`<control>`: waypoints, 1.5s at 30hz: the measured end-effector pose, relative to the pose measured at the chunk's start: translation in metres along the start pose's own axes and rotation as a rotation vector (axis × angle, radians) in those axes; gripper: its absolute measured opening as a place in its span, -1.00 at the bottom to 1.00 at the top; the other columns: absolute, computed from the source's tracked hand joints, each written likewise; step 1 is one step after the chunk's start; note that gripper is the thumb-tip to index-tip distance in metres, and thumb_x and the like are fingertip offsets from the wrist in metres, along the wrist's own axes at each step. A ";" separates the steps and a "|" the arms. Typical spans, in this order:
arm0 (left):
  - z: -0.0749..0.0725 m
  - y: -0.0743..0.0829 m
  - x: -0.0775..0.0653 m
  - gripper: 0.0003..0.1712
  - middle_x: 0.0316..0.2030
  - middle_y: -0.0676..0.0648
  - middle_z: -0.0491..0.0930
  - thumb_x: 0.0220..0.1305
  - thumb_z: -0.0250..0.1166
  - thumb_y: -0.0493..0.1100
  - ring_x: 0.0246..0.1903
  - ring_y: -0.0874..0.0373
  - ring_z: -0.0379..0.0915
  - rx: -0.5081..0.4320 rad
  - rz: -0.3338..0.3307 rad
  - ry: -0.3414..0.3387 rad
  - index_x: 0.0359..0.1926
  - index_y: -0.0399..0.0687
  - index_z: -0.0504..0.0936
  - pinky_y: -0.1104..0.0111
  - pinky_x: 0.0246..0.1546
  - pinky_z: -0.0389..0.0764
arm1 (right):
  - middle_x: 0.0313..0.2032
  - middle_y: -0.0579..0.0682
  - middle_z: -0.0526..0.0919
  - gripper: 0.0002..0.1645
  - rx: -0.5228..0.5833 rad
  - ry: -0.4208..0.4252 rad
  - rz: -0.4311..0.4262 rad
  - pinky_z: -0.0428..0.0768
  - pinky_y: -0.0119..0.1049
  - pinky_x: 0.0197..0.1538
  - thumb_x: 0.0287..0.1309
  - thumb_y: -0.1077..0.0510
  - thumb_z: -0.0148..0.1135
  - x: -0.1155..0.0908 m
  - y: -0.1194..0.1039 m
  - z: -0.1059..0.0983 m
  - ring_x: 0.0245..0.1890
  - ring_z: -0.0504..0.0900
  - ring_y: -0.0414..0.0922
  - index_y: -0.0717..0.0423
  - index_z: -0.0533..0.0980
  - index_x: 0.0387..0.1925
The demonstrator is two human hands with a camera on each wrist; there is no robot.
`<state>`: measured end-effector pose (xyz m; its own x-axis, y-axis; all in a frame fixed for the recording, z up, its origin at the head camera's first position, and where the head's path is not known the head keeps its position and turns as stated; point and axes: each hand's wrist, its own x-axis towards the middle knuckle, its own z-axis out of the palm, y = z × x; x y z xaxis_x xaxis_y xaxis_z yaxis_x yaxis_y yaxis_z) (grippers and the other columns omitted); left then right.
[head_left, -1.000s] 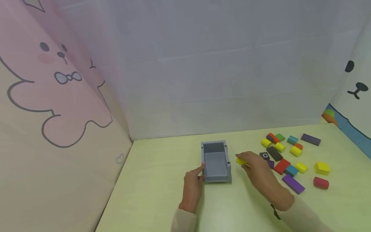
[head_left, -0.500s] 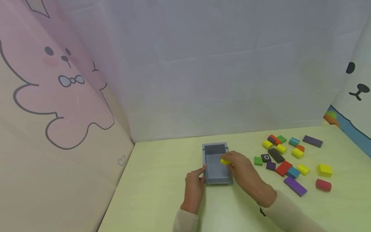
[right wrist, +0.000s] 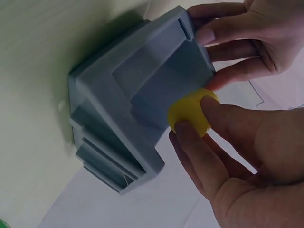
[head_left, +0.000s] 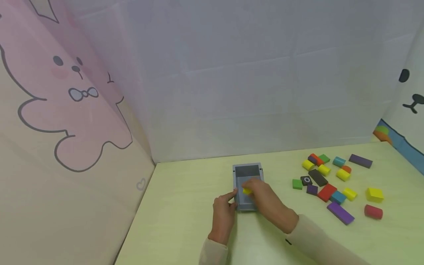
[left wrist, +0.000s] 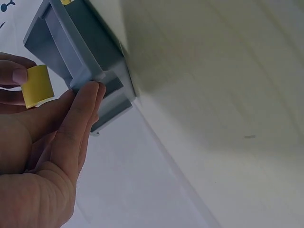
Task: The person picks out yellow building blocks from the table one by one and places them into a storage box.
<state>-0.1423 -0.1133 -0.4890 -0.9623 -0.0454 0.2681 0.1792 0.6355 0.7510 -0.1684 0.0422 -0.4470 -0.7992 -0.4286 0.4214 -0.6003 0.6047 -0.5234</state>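
A small grey open-fronted bin stands on the table. My left hand rests its fingers against the bin's left side; they look fairly straight in the left wrist view. Between the thumb and fingers of my right hand is a yellow cylinder block, pinched over the bin's opening. In the right wrist view the block sits in front of the bin's hollow, and whether it touches the bin cannot be told. Part of the block is hidden by the right fingers.
To the right lie several loose blocks, among them a green square, a purple bar, a red cylinder and a yellow block. A pale curtain hangs behind the table.
My right hand has carried the yellow cylinder block leftward from beside the bin to over its opening. My left hand has stayed at the bin's left side.
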 end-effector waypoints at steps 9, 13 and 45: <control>0.000 0.001 0.000 -0.46 -0.11 -0.05 0.57 -0.07 0.32 -0.49 -0.49 0.38 0.48 0.003 -0.003 0.004 -0.03 0.00 0.57 0.49 -0.56 0.49 | -0.26 0.05 0.61 -0.59 0.031 -0.070 -0.049 0.52 -0.08 -0.11 -0.18 0.56 0.22 0.002 0.004 0.013 -0.20 0.52 -0.04 0.23 0.54 -0.21; 0.000 -0.001 0.000 -0.46 -0.12 -0.06 0.58 -0.08 0.32 -0.50 -0.48 0.35 0.49 0.004 0.010 0.009 -0.03 0.00 0.58 0.48 -0.56 0.49 | -0.28 0.03 0.62 -0.61 0.023 -0.101 -0.056 0.53 -0.10 -0.14 -0.15 0.54 0.23 0.002 0.007 0.018 -0.25 0.53 -0.07 0.22 0.53 -0.21; 0.001 0.000 0.000 -0.45 -0.10 -0.10 0.56 -0.07 0.31 -0.51 -0.53 0.36 0.48 -0.010 -0.016 0.010 -0.02 0.00 0.58 0.48 -0.61 0.44 | -0.57 -0.08 0.50 -0.72 0.035 -0.322 0.001 0.39 -0.26 -0.45 -0.05 0.53 0.13 0.017 0.014 0.023 -0.55 0.33 -0.22 0.14 0.57 -0.39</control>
<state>-0.1422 -0.1126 -0.4902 -0.9629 -0.0636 0.2622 0.1659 0.6269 0.7612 -0.1915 0.0280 -0.4640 -0.7651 -0.6217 0.1675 -0.5954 0.5842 -0.5515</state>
